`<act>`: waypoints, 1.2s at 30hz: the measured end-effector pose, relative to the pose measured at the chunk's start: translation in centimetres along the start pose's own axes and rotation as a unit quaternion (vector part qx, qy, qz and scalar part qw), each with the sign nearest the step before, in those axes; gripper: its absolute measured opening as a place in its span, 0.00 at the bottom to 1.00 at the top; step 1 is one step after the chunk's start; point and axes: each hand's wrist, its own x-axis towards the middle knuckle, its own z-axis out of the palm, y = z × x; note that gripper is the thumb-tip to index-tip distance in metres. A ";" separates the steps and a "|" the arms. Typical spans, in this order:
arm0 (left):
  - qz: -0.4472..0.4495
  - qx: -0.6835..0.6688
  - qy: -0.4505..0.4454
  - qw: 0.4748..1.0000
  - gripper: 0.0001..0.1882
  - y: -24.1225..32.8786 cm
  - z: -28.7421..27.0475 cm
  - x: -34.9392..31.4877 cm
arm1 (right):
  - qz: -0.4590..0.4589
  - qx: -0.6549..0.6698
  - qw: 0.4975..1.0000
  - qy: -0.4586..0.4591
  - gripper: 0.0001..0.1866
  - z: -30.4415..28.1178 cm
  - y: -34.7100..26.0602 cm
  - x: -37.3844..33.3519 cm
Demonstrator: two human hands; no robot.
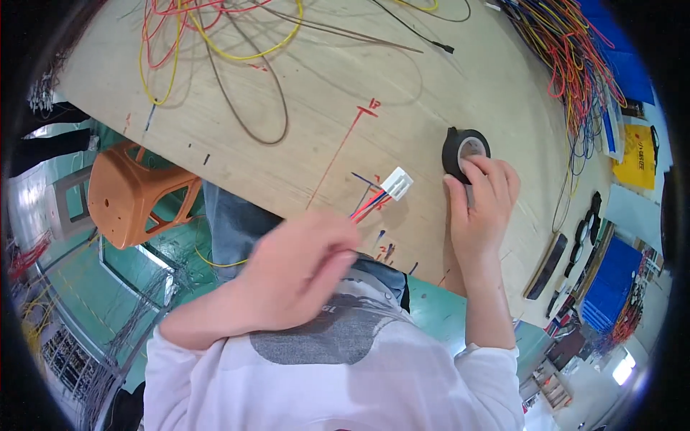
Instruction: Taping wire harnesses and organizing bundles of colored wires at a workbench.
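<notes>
My left hand, blurred by motion, is closed on a short bunch of wires in red, blue and other colours, just past the table's near edge. A white plastic connector sits at the wires' far end, above the wood. To the right, my right hand grips a roll of black tape. Its fingertips reach into the roll's pale core, and the thumb presses the near outer side. The roll's loose end is hard to make out.
The wooden table bears red and blue pen marks. Loose yellow, red and brown wires lie at the far left; a thick wire bundle lies far right. An orange stool stands left. Dark strip-like tools rest near the right edge.
</notes>
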 end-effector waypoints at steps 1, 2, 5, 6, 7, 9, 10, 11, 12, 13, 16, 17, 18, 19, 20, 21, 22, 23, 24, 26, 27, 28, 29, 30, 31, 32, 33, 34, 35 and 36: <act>-0.020 -0.021 -0.030 0.999 0.09 0.2 1.0 1.0 | -0.014 0.017 1.000 -0.006 0.15 0.1 0.2 0.0; -0.078 -0.027 -0.078 0.994 0.11 -0.4 1.6 1.3 | 0.012 0.101 0.995 -0.021 0.14 -0.4 0.1 -0.2; -0.160 -0.055 -0.045 0.985 0.09 -0.8 2.2 2.3 | 0.028 0.346 0.929 -0.125 0.16 -2.9 -0.7 -1.3; -0.163 -0.053 -0.050 0.984 0.09 -0.9 2.1 2.5 | -0.009 0.366 0.916 -0.162 0.16 -3.7 -1.1 -1.1; -0.161 -0.132 -0.040 0.977 0.08 -1.1 1.9 2.5 | -0.031 0.366 0.906 -0.208 0.16 -4.2 -1.6 -0.7; -0.156 -0.287 -0.017 0.945 0.08 -1.5 1.6 2.5 | -0.039 0.363 0.903 -0.228 0.16 -3.9 -2.2 -0.5; -0.128 -0.259 -0.033 0.957 0.06 -1.6 1.6 2.6 | -0.050 0.355 0.900 -0.249 0.16 -3.7 -2.3 -0.5; -0.133 -0.258 -0.036 0.956 0.06 -1.7 1.5 2.7 | -0.046 0.358 0.899 -0.249 0.16 -3.7 -2.3 -0.4; -0.117 -0.212 -0.062 0.968 0.05 -1.7 1.4 2.9 | -0.054 0.353 0.899 -0.252 0.15 -3.6 -2.3 -0.2; -0.101 -0.165 -0.089 0.977 0.04 -1.8 1.4 3.0 | -0.062 0.348 0.900 -0.255 0.15 -3.5 -2.3 0.0; -0.001 -0.109 -0.061 0.992 0.03 -2.2 1.9 3.5 | -0.095 0.311 0.915 -0.241 0.18 -3.4 -2.1 0.2; -0.004 -0.109 -0.062 0.992 0.03 -2.3 1.9 3.4 | -0.093 0.312 0.914 -0.242 0.18 -3.9 -2.6 0.3; -0.022 -0.111 -0.042 0.993 0.03 -2.3 1.9 3.2 | -0.042 0.258 0.933 -0.249 0.19 -4.6 -3.4 0.4; -0.041 -0.112 -0.025 0.993 0.02 -2.3 2.0 3.0 | 0.011 0.202 0.946 -0.253 0.20 -5.3 -4.0 0.6; -0.044 -0.113 -0.026 0.992 0.02 -2.1 1.9 3.0 | 0.012 0.204 0.945 -0.256 0.20 -5.6 -4.0 0.9; -0.063 -0.092 -0.031 0.993 0.03 -2.0 1.9 3.3 | 0.044 0.161 0.935 -0.312 0.22 -5.9 -4.0 1.4; -0.082 -0.071 -0.037 0.993 0.03 -1.8 1.8 3.5 | 0.076 0.117 0.920 -0.366 0.23 -6.0 -3.9 1.7; -0.082 -0.073 -0.040 0.993 0.03 -1.6 2.0 3.7 | 0.076 0.160 0.908 -0.380 0.16 -5.8 -3.6 2.0; -0.117 -0.073 -0.006 0.990 0.03 -1.6 2.4 3.8 | 0.075 0.159 0.907 -0.382 0.16 -5.2 -3.5 2.5; -0.154 -0.072 0.032 0.985 0.03 -1.6 2.6 3.8 | 0.236 0.264 0.768 -0.534 0.09 -4.0 -3.3 3.5; -0.138 -0.032 0.032 0.989 0.04 -1.7 2.8 4.0 | 0.239 0.264 0.766 -0.534 0.09 -3.6 -3.1 3.4; -0.122 0.008 0.034 0.992 0.04 -1.6 2.9 4.2 | 0.294 0.315 0.735 -0.523 0.09 -2.9 -2.8 3.0; -0.124 0.007 0.031 0.992 0.04 -1.6 3.0 4.4 | 0.348 0.363 0.700 -0.508 0.11 -2.4 -2.6 2.7; -0.116 0.033 0.032 0.992 0.04 -1.5 3.1 4.6 | 0.347 0.364 0.698 -0.510 0.11 -1.9 -2.3 2.4; -0.108 0.060 0.032 0.992 0.05 -1.4 3.2 4.7 | 0.325 0.379 0.712 -0.494 0.12 -1.6 -2.0 2.1; -0.110 0.060 0.032 0.992 0.05 -1.3 3.3 4.8 | 0.302 0.394 0.726 -0.476 0.13 -1.4 -1.9 2.0; -0.111 0.067 0.037 0.991 0.05 -1.3 3.3 4.9 | 0.303 0.395 0.725 -0.477 0.13 -1.3 -1.8 2.1; -0.112 0.074 0.042 0.990 0.05 -1.3 3.4 4.9 | 0.311 0.389 0.723 -0.479 0.13 -1.2 -1.9 2.2; -0.113 0.073 0.040 0.990 0.05 -1.2 3.4 4.9 | 0.319 0.383 0.722 -0.481 0.13 -1.2 -1.9 2.3; -0.114 0.083 0.047 0.989 0.05 -1.2 3.4 4.9 | 0.319 0.383 0.721 -0.481 0.13 -1.1 -1.9 2.4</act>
